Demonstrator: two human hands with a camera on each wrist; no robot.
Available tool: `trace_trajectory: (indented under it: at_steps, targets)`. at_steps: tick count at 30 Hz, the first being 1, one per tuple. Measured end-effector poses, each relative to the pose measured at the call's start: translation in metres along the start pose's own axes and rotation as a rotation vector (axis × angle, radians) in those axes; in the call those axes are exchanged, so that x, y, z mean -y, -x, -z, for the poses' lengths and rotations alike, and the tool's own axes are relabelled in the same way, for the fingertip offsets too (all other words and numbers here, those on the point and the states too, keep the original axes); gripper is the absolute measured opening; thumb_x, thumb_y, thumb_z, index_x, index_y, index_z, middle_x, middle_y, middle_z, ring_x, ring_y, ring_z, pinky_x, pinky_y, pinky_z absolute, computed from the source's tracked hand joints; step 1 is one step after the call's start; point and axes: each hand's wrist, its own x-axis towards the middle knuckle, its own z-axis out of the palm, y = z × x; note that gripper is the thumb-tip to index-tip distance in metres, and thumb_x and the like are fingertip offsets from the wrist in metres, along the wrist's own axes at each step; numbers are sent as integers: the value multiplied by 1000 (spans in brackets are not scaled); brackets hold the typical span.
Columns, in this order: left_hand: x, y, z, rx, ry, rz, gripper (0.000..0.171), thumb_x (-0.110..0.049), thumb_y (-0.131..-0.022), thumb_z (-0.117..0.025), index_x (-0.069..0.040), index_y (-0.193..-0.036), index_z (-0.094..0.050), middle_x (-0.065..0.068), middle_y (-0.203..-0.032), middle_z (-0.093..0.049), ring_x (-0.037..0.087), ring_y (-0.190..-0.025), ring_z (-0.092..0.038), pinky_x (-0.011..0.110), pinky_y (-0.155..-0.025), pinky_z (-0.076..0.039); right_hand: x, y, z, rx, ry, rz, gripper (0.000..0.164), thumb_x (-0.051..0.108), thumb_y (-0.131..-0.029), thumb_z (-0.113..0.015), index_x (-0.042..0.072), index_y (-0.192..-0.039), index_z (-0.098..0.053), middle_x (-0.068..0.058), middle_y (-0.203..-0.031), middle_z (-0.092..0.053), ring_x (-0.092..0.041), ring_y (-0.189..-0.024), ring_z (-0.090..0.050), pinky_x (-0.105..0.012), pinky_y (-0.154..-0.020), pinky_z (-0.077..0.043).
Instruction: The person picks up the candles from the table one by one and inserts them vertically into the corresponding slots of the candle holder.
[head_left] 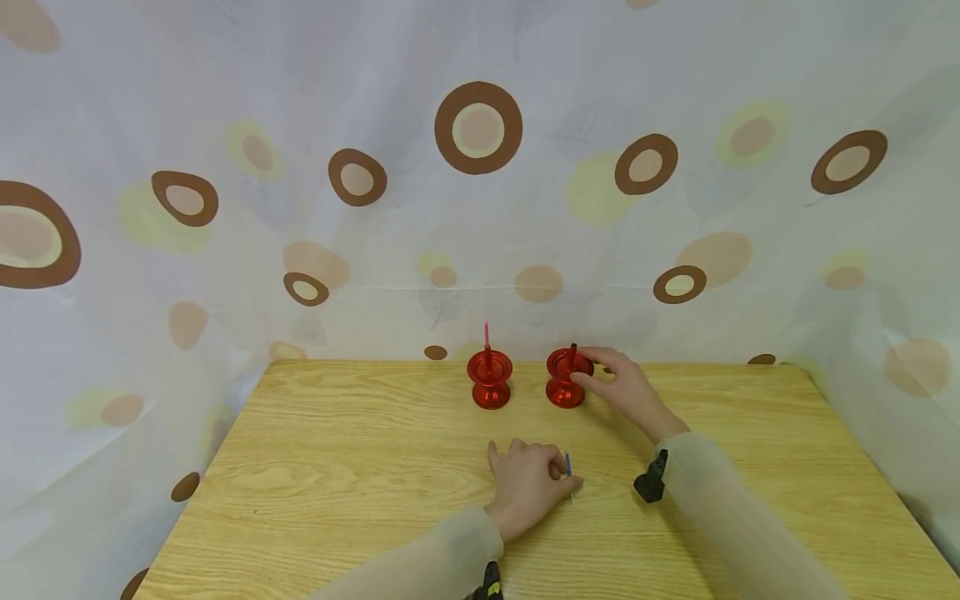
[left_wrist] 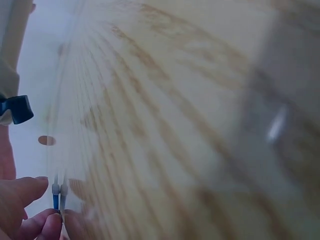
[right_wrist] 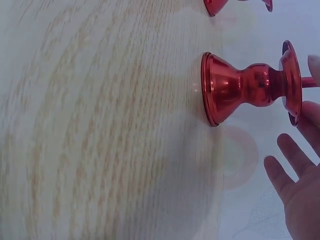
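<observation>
My left hand (head_left: 528,487) is low over the table, its thumb and forefinger at a thin blue candle (head_left: 567,464) with a white end. In the left wrist view the blue candle (left_wrist: 56,201) lies close along the tabletop, fingertips against it. My right hand (head_left: 626,392) has its thumb and forefinger at the dish of the right red metal candlestick (head_left: 566,392), around its upright tube. That candlestick (right_wrist: 255,85) stands on the table in the right wrist view. Beside it, a second red candlestick (head_left: 491,393) holds an upright pink candle (head_left: 486,335).
Both candlesticks stand near the back edge of the wooden table (head_left: 345,467). Right behind that edge hangs a pale curtain (head_left: 390,242) with brown and yellow circles, and it also closes off both sides.
</observation>
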Motion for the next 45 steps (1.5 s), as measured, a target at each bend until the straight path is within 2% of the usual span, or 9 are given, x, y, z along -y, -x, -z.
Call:
trace_trajectory:
  at_steps: [10,16,23,32,39,45]
  targets:
    - [-2,0,-1,0,-78,-30,27,-40,-86,-86,-27,-72,-67,-18,-64,-53,12,-79,-50,82,-103,-27,-3,0,0,8,10,5,52,32,-101,-72,6,-144,-62,-18,-148,-58,-39,-138,-49,-61,-111,-39]
    - [-2,2,2,21,-113,-43,26,-41,-86,-85,-25,-75,-68,-17,-65,-51,13,-79,-51,81,-102,-29,-2,-1,1,5,3,6,51,31,-101,-72,7,-144,-62,-17,-149,-57,-39,-138,-49,-61,-112,-39]
    - [-3,2,7,25,-138,-66,19,-28,-88,-83,-24,-74,-71,-17,-60,-51,15,-79,-53,81,-102,-29,-1,-1,1,0,0,6,50,31,-101,-71,6,-144,-62,-17,-149,-58,-38,-138,-49,-61,-112,-39]
    - [-1,-1,12,43,-211,-104,19,-20,-82,-79,-22,-66,-68,-12,-67,-61,17,-77,-56,75,-101,-35,-2,-1,0,-5,5,16,49,30,-101,-71,6,-143,-63,-17,-147,-59,-38,-137,-50,-60,-110,-40]
    - [3,-5,13,40,-248,-132,17,-18,-80,-79,-21,-67,-69,-10,-70,-65,17,-76,-58,68,-99,-41,-4,0,-1,-17,7,31,46,29,-103,-69,6,-142,-63,-17,-147,-59,-38,-137,-50,-60,-110,-41]
    - [8,-8,18,47,-259,-193,13,-16,-82,-79,-18,-71,-72,-9,-71,-66,14,-72,-59,61,-93,-46,-5,1,-1,-15,2,28,46,29,-104,-67,5,-143,-63,-17,-148,-58,-38,-138,-50,-60,-111,-40]
